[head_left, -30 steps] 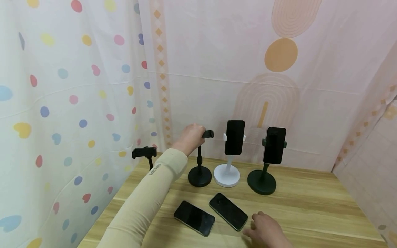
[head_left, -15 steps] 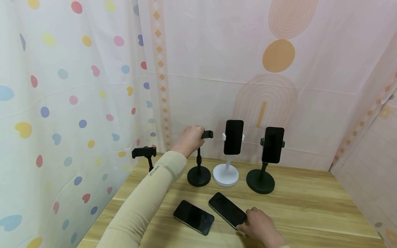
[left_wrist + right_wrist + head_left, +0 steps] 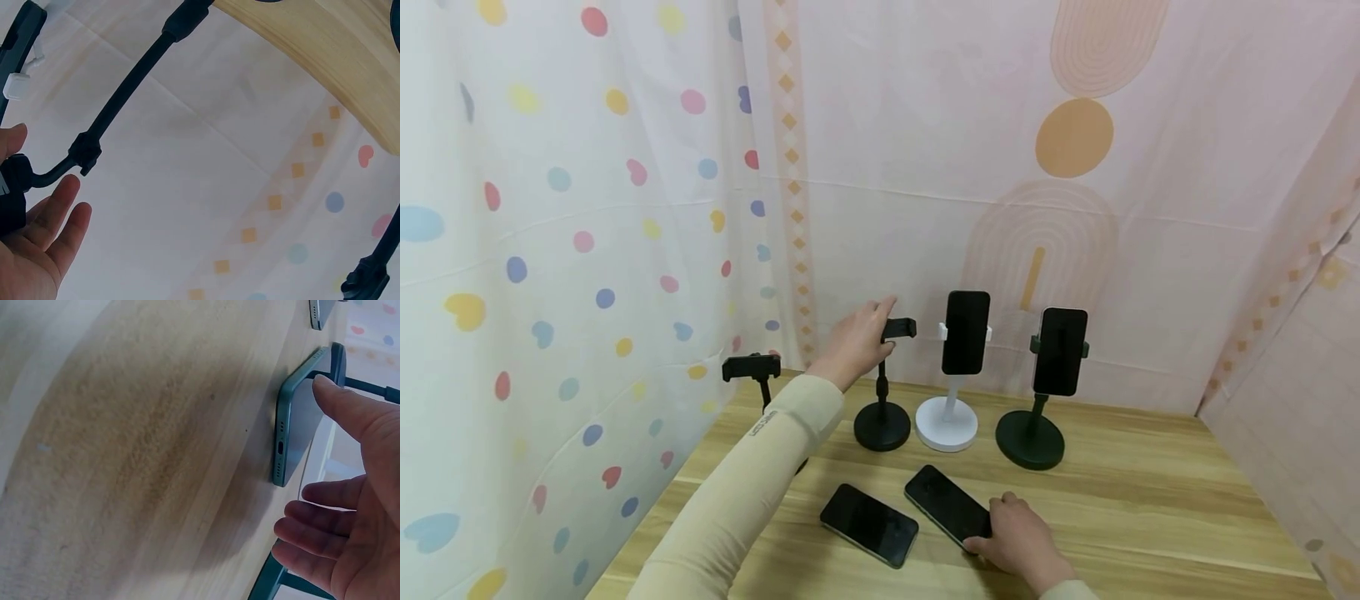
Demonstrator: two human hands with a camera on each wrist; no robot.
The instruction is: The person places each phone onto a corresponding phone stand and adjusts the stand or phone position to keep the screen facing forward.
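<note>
Phone lies flat on the bench, its near end by the right hand, whose grip is spread apart. The left hand, grip apart too, touches the holder of a black stand. Another phone lies close by.

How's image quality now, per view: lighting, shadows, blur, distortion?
Head: even light, soft shadow on the table near the sleeve, whose lettering is blurred; left wrist: dimmer, the dark stand almost a silhouette against the pale curtain, table edge bowed; right wrist: also dim, soft-edged shadow beside the green-edged phone, wood grain smeary.
</note>
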